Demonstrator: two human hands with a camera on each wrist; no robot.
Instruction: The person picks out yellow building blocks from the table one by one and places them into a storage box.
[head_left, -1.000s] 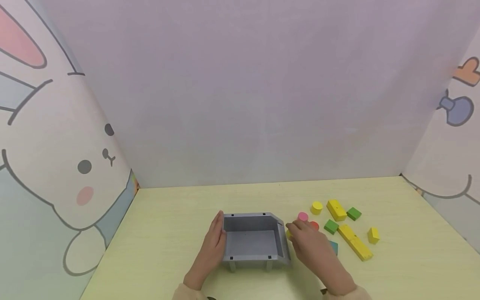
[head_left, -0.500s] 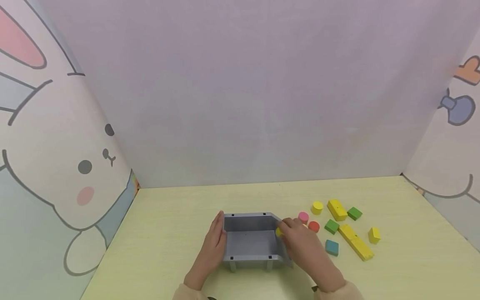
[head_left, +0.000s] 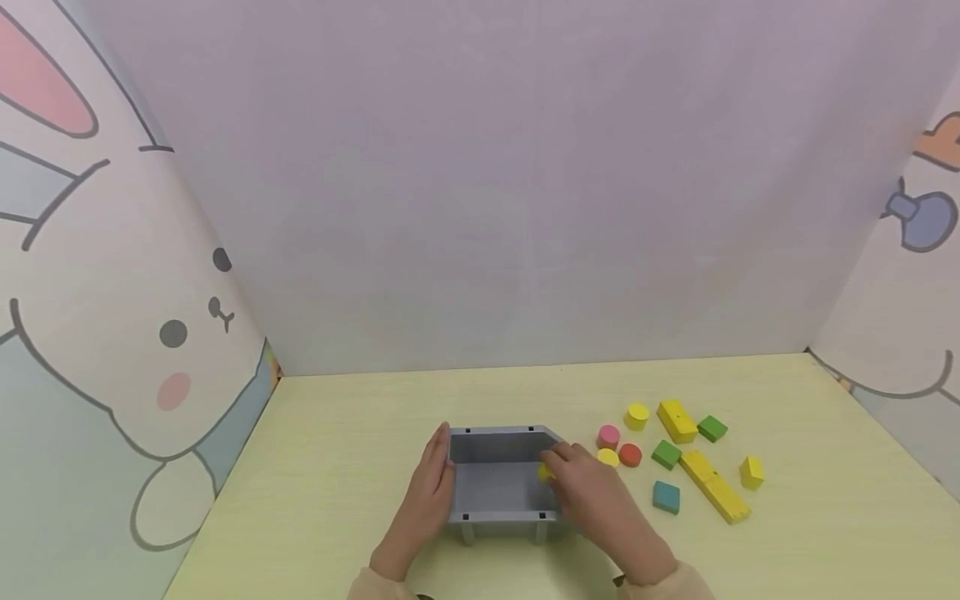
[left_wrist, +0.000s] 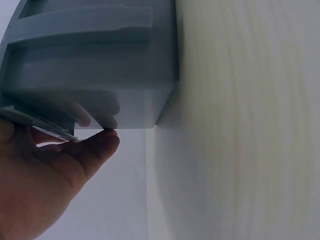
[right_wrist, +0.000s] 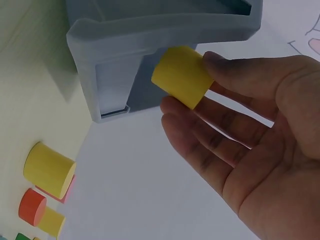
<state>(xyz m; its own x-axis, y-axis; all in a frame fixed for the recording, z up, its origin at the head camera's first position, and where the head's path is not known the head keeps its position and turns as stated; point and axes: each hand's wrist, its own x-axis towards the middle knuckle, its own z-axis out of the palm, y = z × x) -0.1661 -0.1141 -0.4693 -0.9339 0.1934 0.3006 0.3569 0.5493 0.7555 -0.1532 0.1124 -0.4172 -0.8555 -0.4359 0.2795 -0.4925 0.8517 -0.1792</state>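
A grey plastic storage bin stands on the table with its cut-away end toward the right. My left hand holds its left side; in the left wrist view the fingers touch the wall just under the rim. My right hand pinches a yellow cylinder block between thumb and fingers, at the bin's right opening. In the head view only a bit of that block shows past the fingertips, over the bin's inside. No other block shows in the bin.
Loose blocks lie right of the bin: yellow cylinders, a pink cylinder, a red one, green blocks, a blue-green block and yellow blocks. A plain backdrop rises behind the table.
My right hand has moved left with the yellow cylinder, from beside the bin to its opening. More of the loose blocks show now. The left hand and bin have stayed put.
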